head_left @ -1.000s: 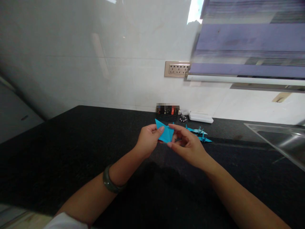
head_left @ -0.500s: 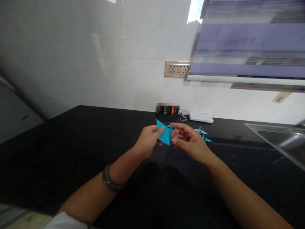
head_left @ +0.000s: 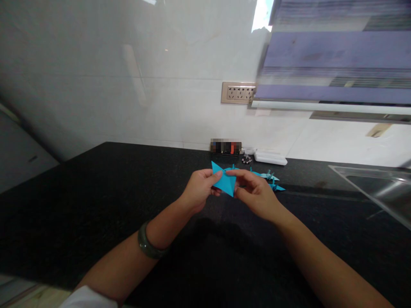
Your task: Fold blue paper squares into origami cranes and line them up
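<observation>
Blue paper (head_left: pixel 226 184) (sharp-cornered) between fingers (head_left: pixel 239 173)

Centre: folded paper (head_left: pixel 226 184) between left hand (head_left: pixel 198 188) and right hand (head_left: pixel 258 194). Behind, paper cranes (head_left: pixel 273 177) on the countertop (head_left: pixel 96 201). Right edge: sink (head_left: pixel 394 192). Upper right of centre: socket panel (head_left: pixel 238 93) on wall (head_left: pixel 180 102).

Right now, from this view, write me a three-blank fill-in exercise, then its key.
1. The folded blue paper is pinched between the left hand's ____ and fingers.
2. In the picture, the outlet panel sits mostly to the ____ of the purple striped blind.
3. The sink reaches the picture's ____ edge.

Missing words: thumb; left; right.
</observation>
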The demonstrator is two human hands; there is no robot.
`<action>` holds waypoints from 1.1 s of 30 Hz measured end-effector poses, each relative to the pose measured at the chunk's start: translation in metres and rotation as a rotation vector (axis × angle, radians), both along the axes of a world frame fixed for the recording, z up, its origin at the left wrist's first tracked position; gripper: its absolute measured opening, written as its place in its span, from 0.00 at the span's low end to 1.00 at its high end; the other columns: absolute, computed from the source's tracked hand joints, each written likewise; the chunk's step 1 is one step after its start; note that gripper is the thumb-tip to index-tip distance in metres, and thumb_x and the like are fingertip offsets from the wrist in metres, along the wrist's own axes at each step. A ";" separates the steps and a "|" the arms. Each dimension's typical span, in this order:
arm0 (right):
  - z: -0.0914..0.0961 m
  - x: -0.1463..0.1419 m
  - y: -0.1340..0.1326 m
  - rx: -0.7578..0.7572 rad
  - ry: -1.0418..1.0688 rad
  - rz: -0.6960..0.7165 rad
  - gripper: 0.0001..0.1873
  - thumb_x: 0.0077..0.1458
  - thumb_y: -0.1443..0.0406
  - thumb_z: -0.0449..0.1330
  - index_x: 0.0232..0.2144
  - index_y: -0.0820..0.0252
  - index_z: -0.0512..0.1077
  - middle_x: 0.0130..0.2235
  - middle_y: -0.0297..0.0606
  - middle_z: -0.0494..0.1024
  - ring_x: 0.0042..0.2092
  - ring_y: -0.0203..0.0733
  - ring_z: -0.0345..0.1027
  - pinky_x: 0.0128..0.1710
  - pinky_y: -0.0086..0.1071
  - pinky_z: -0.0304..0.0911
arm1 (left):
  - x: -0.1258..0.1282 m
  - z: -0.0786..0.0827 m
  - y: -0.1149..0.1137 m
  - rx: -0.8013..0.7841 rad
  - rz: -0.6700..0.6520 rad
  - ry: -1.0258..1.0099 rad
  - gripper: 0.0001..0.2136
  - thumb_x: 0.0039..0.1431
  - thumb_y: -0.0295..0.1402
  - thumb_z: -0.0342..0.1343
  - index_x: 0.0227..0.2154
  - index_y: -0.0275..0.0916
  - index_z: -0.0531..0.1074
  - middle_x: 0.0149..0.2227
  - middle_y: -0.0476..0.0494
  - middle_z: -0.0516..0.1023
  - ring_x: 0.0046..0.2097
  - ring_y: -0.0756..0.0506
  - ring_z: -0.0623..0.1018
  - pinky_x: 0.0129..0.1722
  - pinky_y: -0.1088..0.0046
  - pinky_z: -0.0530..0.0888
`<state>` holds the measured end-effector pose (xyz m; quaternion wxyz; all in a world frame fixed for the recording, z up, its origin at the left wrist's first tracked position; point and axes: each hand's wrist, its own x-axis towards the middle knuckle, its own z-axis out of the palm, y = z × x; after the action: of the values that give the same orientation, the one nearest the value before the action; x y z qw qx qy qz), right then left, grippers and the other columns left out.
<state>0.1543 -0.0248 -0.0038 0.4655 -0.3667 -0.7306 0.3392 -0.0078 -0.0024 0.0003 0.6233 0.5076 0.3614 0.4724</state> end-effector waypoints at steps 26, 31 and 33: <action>0.013 0.005 -0.002 0.615 -0.452 -0.049 0.13 0.51 0.71 0.53 0.39 0.60 0.71 0.41 0.43 0.70 0.44 0.41 0.63 0.43 0.38 0.62 | 0.003 0.003 -0.004 -0.208 -0.118 -0.113 0.08 0.54 0.32 0.52 0.27 0.31 0.69 0.22 0.46 0.72 0.22 0.52 0.72 0.25 0.74 0.71; 0.016 0.006 -0.004 0.615 -0.488 -0.043 0.13 0.52 0.71 0.53 0.41 0.60 0.70 0.41 0.43 0.70 0.44 0.41 0.63 0.43 0.38 0.62 | 0.003 0.001 -0.004 -0.149 -0.109 -0.038 0.11 0.50 0.38 0.54 0.26 0.32 0.69 0.21 0.47 0.71 0.22 0.52 0.71 0.25 0.74 0.70; 0.015 0.006 -0.003 0.619 -0.515 -0.055 0.15 0.50 0.72 0.54 0.41 0.60 0.70 0.42 0.43 0.70 0.44 0.42 0.62 0.43 0.38 0.61 | 0.004 0.002 -0.005 -0.149 -0.105 -0.030 0.11 0.49 0.38 0.55 0.25 0.32 0.69 0.21 0.48 0.70 0.22 0.52 0.71 0.25 0.75 0.70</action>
<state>0.1600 -0.0278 0.0114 0.3646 -0.3017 -0.8809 -0.0123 -0.0033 -0.0073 0.0019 0.6884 0.4711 0.3591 0.4186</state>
